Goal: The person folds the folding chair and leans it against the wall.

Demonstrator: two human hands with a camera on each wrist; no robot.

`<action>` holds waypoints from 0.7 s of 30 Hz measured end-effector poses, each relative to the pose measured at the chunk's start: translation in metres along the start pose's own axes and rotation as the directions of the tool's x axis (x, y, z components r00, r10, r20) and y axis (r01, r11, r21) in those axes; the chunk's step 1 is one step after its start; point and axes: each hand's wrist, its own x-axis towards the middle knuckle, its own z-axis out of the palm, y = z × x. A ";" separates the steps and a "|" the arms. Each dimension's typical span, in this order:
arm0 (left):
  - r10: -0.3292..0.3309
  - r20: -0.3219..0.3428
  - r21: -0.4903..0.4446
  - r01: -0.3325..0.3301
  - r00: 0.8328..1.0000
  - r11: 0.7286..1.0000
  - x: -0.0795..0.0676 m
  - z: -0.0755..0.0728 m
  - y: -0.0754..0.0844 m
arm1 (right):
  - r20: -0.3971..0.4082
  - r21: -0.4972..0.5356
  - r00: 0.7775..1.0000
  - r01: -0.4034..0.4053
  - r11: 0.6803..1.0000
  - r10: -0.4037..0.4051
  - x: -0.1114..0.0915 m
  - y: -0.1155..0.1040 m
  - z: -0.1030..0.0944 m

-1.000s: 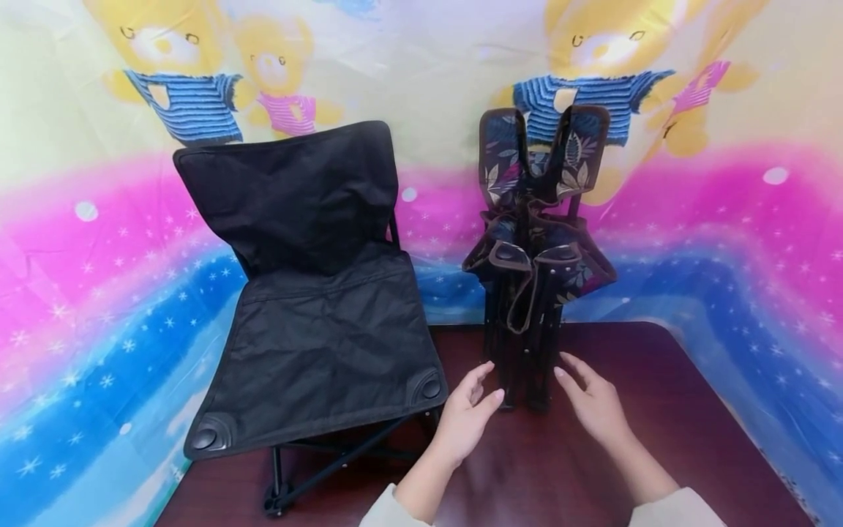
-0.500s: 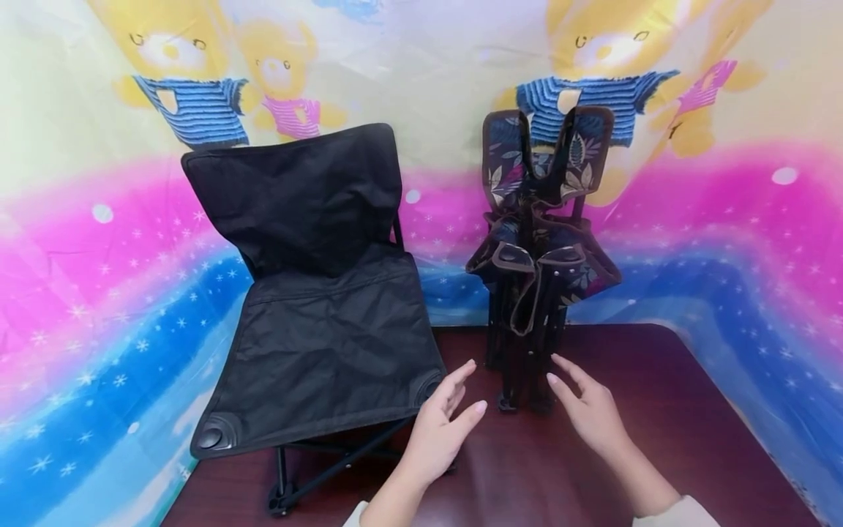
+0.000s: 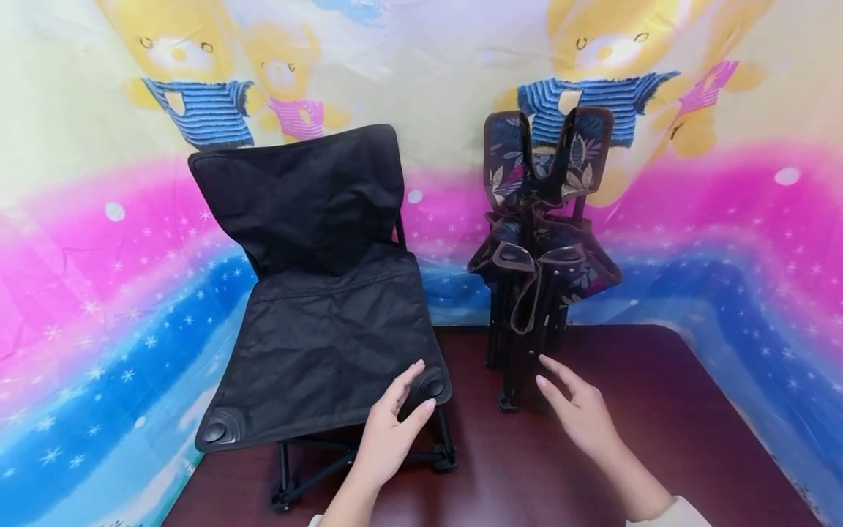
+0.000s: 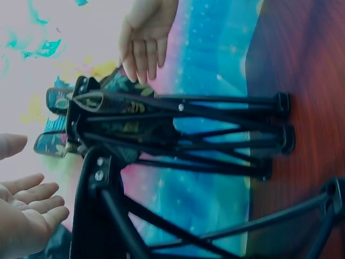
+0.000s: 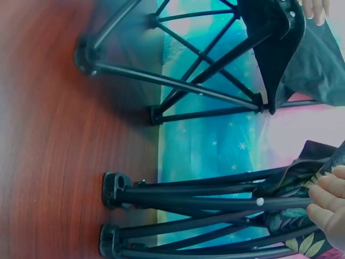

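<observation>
An unfolded black folding chair [image 3: 329, 337] stands on the left of the table. To its right a second folding chair [image 3: 579, 278], in dark leaf-patterned cloth, stands folded up with its legs bunched together. My left hand [image 3: 388, 432] hovers in front of the black chair's near right corner, fingers relaxed and holding nothing. Before the folded chair's legs is my right hand [image 3: 582, 417], its fingers loosely extended and holding nothing. The left wrist view shows the folded chair's legs [image 4: 215, 129] between both hands. In the right wrist view, fingers [image 5: 326, 199] appear beside the patterned cloth.
Both chairs stand on a dark red-brown table [image 3: 632, 439] with a rounded far right corner. Behind and around it hangs a colourful cloth backdrop [image 3: 441, 110] printed with bears and snowflakes.
My left hand has moved left, away from the folded chair toward the black chair's front corner. My right hand has shifted slightly left. Both chairs stay in place on the table.
</observation>
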 end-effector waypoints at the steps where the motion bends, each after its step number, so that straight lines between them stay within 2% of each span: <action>1: 0.003 -0.006 0.023 -0.003 1.000 1.000 -0.001 -0.002 -0.001 | 0.002 0.002 1.000 0.003 1.000 -0.003 0.000 -0.001 0.000; 8: -0.025 -0.042 0.199 0.033 0.999 0.980 -0.006 -0.020 -0.007 | -0.002 0.033 0.996 0.085 0.996 -0.085 -0.003 -0.011 0.006; 11: -0.038 -0.071 0.243 0.054 0.997 0.968 -0.009 -0.027 -0.009 | -0.004 0.045 0.993 0.118 0.992 -0.118 -0.004 -0.017 0.009; 19: 0.014 -0.181 0.336 0.048 0.983 0.941 -0.018 -0.044 -0.017 | -0.020 0.054 0.975 0.222 0.974 -0.221 -0.003 -0.032 0.026; 21: -0.002 -0.190 0.350 0.070 0.982 0.934 -0.021 -0.049 -0.019 | -0.023 0.057 0.968 0.250 0.967 -0.249 -0.003 -0.036 0.031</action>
